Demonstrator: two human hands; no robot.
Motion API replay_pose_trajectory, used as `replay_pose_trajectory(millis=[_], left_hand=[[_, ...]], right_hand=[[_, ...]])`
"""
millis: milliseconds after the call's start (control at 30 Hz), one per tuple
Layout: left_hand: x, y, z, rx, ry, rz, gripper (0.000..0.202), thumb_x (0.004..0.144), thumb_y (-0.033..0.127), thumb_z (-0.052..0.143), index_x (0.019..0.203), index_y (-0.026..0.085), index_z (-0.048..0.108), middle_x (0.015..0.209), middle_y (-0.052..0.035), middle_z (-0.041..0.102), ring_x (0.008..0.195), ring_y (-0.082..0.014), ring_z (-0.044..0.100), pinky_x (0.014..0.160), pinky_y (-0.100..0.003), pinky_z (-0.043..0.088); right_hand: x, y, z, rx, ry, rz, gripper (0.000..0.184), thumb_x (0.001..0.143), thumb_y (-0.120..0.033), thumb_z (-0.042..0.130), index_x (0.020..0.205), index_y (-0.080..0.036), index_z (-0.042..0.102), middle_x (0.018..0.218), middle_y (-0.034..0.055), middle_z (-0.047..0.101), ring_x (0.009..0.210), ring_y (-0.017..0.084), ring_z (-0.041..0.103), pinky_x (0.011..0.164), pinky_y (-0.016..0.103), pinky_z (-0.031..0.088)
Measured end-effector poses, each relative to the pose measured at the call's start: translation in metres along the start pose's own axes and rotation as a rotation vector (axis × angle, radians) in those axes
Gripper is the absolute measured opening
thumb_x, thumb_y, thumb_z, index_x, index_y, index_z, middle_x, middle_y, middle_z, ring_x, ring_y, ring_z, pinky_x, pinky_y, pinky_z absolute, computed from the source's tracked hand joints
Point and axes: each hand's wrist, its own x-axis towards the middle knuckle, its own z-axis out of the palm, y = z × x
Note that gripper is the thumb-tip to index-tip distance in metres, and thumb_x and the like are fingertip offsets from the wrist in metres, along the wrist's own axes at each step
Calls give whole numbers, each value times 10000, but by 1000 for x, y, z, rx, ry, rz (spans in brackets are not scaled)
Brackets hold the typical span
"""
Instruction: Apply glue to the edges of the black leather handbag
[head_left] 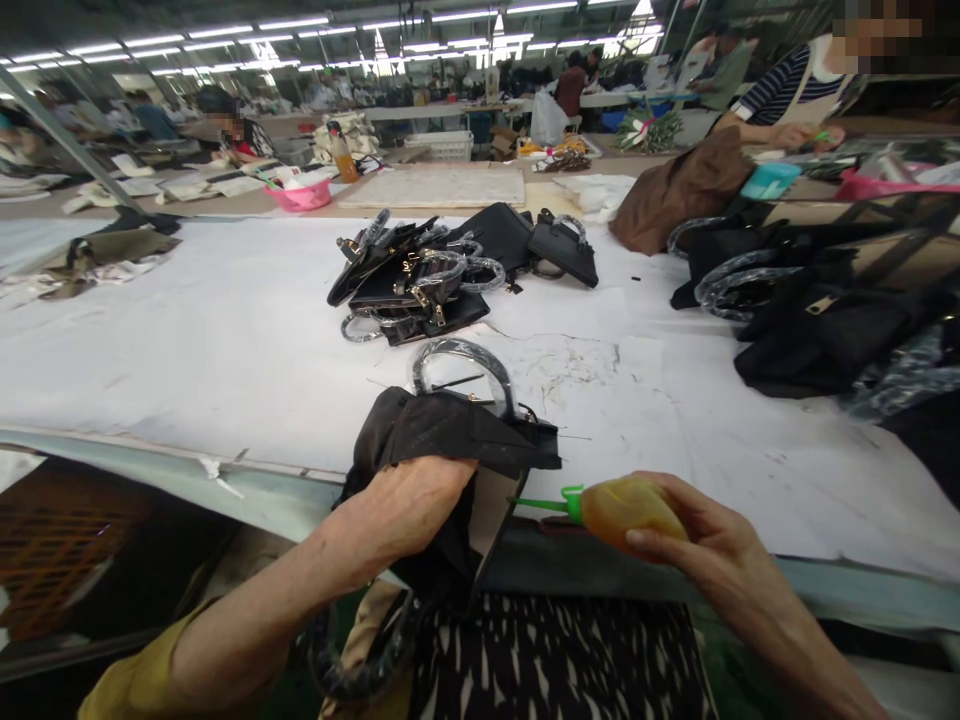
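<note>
At the table's near edge a black handbag [450,430] lies partly over the edge, its lining showing. One plastic-wrapped handle [465,350] stands up on the far side; another wrapped handle [367,670] hangs below. My left hand [427,490] reaches in under the bag's black fabric, so its fingers are hidden. In my right hand [690,525] is a soft squeeze bottle [626,510] of amber liquid, probably glue, gripped with thumb and fingers. Its green nozzle [547,503] points left, with the tip at the edge of the bag's opening.
Beyond the bag lies a pile of small black handbags [427,270]. More black bags [810,310] lie at the right, near a brown cloth [682,190]. A pink basin [300,193] and an amber bottle [343,155] stand farther back. A co-worker [795,90] is across the table.
</note>
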Motion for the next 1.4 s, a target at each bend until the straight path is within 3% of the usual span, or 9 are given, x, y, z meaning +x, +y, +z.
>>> replay_pose_trajectory(millis=[300,500,700,867,1100,1400], left_hand=[[3,-1,-3,-31,59,78,489,880,96,290,1336,254,366,1192,-88,581,1065,-197,578,916,-310,450],[7,2,-8,-4,100,75,442,892,114,306,1309,238,387,1219,-89,561,1132,-198,531,960,-305,414],[8,5,-14,-6,72,63,428,898,119,307,1295,248,400,1174,-71,589,1066,-205,575,927,-331,438],[10,4,-14,1,113,90,459,891,103,315,1323,248,364,1251,-74,534,1110,-198,541,980,-326,395],[17,4,-15,62,155,74,349,901,153,330,1230,218,424,1246,-108,513,1160,-228,496,980,-350,390],[19,3,-15,112,196,90,357,896,156,362,1241,238,401,1174,-112,529,1116,-255,519,865,-338,467]], right_hand=[[-13,-9,8,-22,-14,-20,262,579,-312,748,827,-237,718,804,30,708,764,243,641,661,261,515],[-19,-9,11,6,-3,-39,259,531,-301,780,783,-256,741,781,53,716,726,290,655,635,294,543],[-24,-3,14,76,-20,-58,301,518,-261,811,811,-289,744,800,36,716,727,270,663,626,275,549],[-31,-9,19,79,-39,-37,306,487,-271,809,788,-251,753,791,68,720,712,296,666,596,304,559],[-40,-19,23,103,12,0,305,434,-277,804,736,-263,761,785,61,732,694,312,676,575,317,566],[-53,28,14,251,4,122,373,622,-362,760,980,-275,698,908,60,721,820,301,667,683,336,547]])
